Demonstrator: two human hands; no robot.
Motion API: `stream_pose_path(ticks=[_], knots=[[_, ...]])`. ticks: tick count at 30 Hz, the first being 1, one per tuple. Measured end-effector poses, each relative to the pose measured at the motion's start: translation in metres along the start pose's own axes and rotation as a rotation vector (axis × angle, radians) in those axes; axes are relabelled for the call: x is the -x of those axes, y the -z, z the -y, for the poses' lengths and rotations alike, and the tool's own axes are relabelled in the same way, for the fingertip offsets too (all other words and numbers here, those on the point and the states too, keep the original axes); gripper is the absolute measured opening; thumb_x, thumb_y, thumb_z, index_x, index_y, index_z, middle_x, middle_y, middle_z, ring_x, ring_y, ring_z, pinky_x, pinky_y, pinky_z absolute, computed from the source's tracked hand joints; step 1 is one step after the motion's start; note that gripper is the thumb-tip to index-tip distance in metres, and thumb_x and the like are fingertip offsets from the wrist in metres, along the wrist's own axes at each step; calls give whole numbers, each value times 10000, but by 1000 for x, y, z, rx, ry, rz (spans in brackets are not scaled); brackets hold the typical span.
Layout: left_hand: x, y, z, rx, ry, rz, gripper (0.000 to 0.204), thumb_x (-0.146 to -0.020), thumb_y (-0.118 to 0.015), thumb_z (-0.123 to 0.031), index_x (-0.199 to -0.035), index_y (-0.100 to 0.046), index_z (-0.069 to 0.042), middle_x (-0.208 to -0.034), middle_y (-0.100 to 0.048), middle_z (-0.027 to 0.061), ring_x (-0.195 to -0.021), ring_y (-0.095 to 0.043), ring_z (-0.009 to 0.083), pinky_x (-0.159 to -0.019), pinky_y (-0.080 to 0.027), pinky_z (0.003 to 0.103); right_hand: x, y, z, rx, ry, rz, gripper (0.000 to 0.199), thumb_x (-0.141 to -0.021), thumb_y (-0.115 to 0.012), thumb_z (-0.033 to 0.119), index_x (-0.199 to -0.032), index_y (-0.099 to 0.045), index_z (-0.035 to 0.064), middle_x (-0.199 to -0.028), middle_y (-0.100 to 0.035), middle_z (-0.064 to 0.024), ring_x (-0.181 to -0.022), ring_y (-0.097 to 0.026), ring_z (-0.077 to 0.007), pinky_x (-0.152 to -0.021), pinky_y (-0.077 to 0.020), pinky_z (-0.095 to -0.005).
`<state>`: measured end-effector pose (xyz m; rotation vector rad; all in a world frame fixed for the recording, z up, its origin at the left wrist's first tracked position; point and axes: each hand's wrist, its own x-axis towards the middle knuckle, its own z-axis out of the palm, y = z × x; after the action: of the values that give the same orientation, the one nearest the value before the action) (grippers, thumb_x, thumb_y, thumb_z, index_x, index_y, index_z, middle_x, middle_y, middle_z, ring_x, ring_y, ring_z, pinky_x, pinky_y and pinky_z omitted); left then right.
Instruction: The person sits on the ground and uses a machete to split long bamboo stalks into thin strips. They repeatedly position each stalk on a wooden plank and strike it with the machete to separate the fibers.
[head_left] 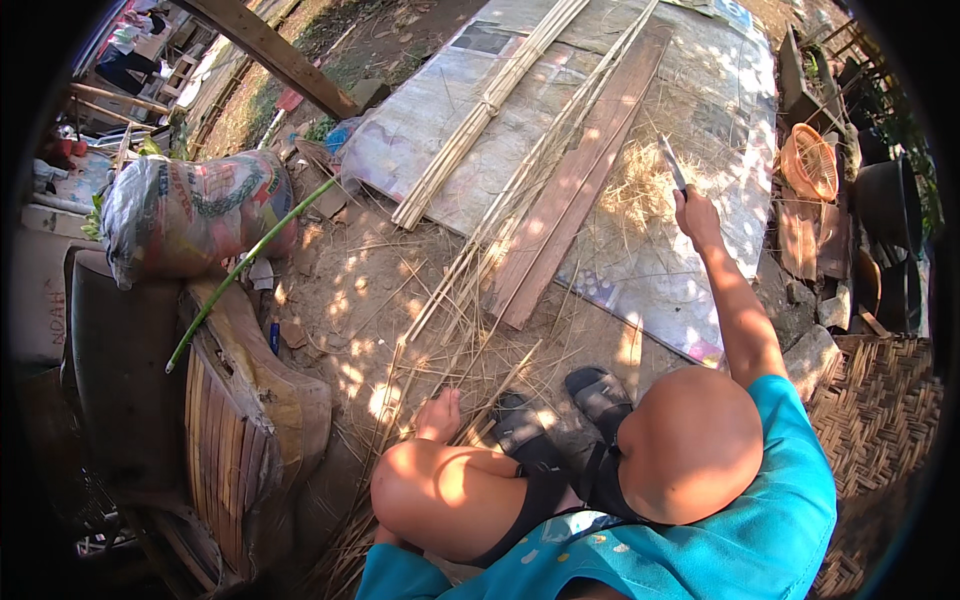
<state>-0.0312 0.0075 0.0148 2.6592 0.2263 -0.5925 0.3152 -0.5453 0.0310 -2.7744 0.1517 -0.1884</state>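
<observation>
My right hand (697, 215) is closed round the dark handle of a knife (672, 162), its pale blade pointing up and away over a heap of fine shavings (640, 185). Low in the middle, beside my bent knee, my left hand (438, 415) has its fingers drawn together among loose thin bamboo strips (470, 320); whatever they grip is too small to tell. A long brown plank (580, 190) lies slantwise between the hands, with strips along its left side. Farther left, a tied bundle of split bamboo strips (489, 105) rests on the printed sheet (400, 150).
At left are a stuffed sack (200, 210), a green stalk (250, 255) and a wooden block (275, 410). An orange basket (808, 163) and black pots (888, 205) stand at right, above a woven mat (880, 420). My sandalled feet (520, 425) are close to the strips.
</observation>
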Motion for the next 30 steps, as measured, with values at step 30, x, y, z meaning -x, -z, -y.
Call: stream_pose_path(ticks=[30], knots=[[-8,4,-23,174,9,78,485,-1093,-414,-440,-984,-611,-10,-817,-669,302,-797,-659,510,-728,-497,592,32,-28,75,-45,147,216,395,-1069,-500,398,-1175,-601,31,-775,-697,-249,-728,-699,-444,-633,-546,-551]])
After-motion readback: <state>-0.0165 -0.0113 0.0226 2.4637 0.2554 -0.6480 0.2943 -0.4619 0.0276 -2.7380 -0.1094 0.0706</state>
